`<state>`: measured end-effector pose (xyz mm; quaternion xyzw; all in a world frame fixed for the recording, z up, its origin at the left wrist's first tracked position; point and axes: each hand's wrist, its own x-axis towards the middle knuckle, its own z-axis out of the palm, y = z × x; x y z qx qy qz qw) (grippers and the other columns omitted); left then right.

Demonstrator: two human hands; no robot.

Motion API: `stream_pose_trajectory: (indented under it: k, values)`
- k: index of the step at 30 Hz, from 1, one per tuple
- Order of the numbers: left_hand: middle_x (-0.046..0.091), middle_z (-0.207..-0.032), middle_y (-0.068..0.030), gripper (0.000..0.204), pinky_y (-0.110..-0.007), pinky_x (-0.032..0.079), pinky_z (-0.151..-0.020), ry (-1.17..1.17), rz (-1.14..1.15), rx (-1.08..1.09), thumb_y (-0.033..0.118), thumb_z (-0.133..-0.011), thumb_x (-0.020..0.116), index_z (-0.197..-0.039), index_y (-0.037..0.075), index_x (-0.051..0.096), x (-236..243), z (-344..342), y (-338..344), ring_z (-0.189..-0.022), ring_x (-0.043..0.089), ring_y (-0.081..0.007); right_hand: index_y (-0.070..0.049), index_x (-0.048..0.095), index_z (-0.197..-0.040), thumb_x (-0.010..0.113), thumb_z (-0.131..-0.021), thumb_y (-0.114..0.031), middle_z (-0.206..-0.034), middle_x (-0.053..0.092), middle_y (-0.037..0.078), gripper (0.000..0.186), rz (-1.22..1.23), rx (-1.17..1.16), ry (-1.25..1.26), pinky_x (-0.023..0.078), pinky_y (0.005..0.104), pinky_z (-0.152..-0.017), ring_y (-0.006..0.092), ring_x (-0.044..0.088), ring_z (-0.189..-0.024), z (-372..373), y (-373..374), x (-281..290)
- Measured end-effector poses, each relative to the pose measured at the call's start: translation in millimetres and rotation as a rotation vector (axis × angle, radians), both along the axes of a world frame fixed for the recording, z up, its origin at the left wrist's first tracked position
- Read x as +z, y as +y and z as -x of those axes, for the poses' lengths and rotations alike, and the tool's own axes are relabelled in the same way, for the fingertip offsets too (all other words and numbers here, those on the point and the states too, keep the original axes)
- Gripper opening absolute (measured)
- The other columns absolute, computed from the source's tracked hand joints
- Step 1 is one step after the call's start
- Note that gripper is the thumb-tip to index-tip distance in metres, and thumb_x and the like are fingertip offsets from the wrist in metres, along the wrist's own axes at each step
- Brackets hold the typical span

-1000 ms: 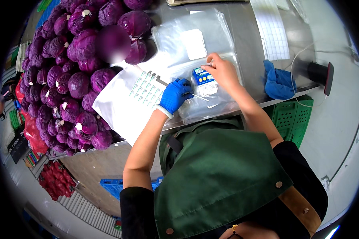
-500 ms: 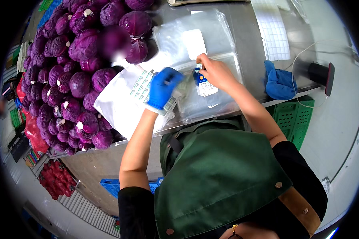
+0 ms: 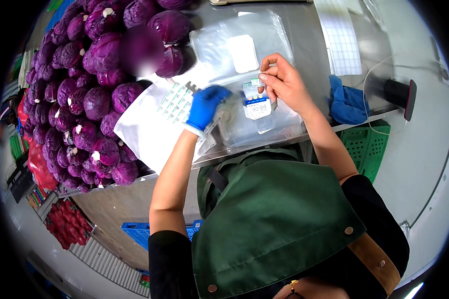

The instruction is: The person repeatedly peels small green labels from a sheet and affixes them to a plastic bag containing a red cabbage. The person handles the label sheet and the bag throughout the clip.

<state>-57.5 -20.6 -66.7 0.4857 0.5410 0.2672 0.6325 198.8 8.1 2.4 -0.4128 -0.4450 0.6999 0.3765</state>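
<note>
A small green-and-white sticker point(image 3: 256, 82) is pinched between the thumb and fingers of my bare right hand point(image 3: 285, 83). Just below it, a blue-and-white printed label point(image 3: 258, 107) lies on a clear plastic bag point(image 3: 237, 132). My left hand point(image 3: 204, 108), in a blue glove, rests beside that bag with its fingers curled closed; what they hold, if anything, is hidden. Under and left of the glove is a sheet of green-and-white stickers point(image 3: 174, 103) on white paper point(image 3: 142, 119). More clear bags point(image 3: 212, 50) with a white label point(image 3: 243, 53) are stacked behind.
Purple cabbages point(image 3: 97, 104) are piled along the left of the metal table point(image 3: 309, 55). To the right are a blue cloth point(image 3: 347, 102), a dark device point(image 3: 401, 94) with a white cable, and a gridded white sheet point(image 3: 341, 45). Below the table edge is a green crate point(image 3: 366, 147).
My right hand has lifted slightly up and to the right, off the blue-and-white label, with the sticker in its fingers. The gloved left hand has shifted only a little.
</note>
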Motion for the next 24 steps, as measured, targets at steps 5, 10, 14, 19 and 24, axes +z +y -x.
stream_pose_trajectory:
  k: [5,10,14,19,24]
  values:
    - [0.064,-0.087,0.0004,0.012,-0.024,0.043,-0.071,0.033,-0.360,0.665,0.011,-0.092,0.061,-0.097,0.003,0.069,27,5,38,-0.074,0.053,-0.0084,-0.005,0.045,-0.106,0.058,-0.091,-0.010,-0.078,0.064,0.010,0.020,-0.169,0.040,-0.425,0.047,0.0355,-0.060,0.0222,0.063,-0.068,14,-9,-40]
    - [0.062,-0.091,-0.0096,0.026,-0.037,0.048,-0.077,0.284,-0.375,-0.365,0.024,-0.079,0.076,-0.096,0.007,0.066,27,-17,-1,-0.085,0.061,-0.0277,-0.006,0.046,-0.106,0.056,-0.087,-0.011,-0.075,0.065,0.015,0.023,-0.410,0.253,-0.986,0.048,0.0460,-0.060,0.0359,0.065,-0.069,34,-13,-64]
    - [0.060,-0.095,-0.0097,0.035,-0.040,0.048,-0.077,0.548,-0.673,-0.647,0.027,-0.067,0.080,-0.096,0.013,0.067,-8,-23,-26,-0.085,0.057,-0.0319,-0.007,0.049,-0.106,0.059,-0.085,-0.015,-0.071,0.065,0.015,0.025,-0.498,0.308,-1.288,0.049,0.0456,-0.057,0.0349,0.066,-0.067,38,-12,-69]
    - [0.064,-0.088,-0.0087,0.017,-0.039,0.048,-0.074,0.399,-0.556,-0.567,0.017,-0.076,0.075,-0.089,0.008,0.069,-14,-21,-17,-0.081,0.059,-0.0307,-0.006,0.052,-0.105,0.064,-0.087,-0.019,-0.072,0.064,0.013,0.025,-0.255,0.158,-0.989,0.048,0.0359,-0.057,0.0226,0.065,-0.066,15,2,-48]
    - [0.069,-0.093,-0.0057,0.018,-0.028,0.048,-0.077,0.168,-0.050,-0.161,0.014,-0.092,0.060,-0.101,0.001,0.069,8,-13,-6,-0.084,0.061,-0.0126,-0.005,0.052,-0.100,0.062,-0.093,-0.014,-0.070,0.058,0.002,0.015,0.015,-0.030,-0.074,0.042,0.0243,-0.055,0.0091,0.056,-0.062,0,5,12]
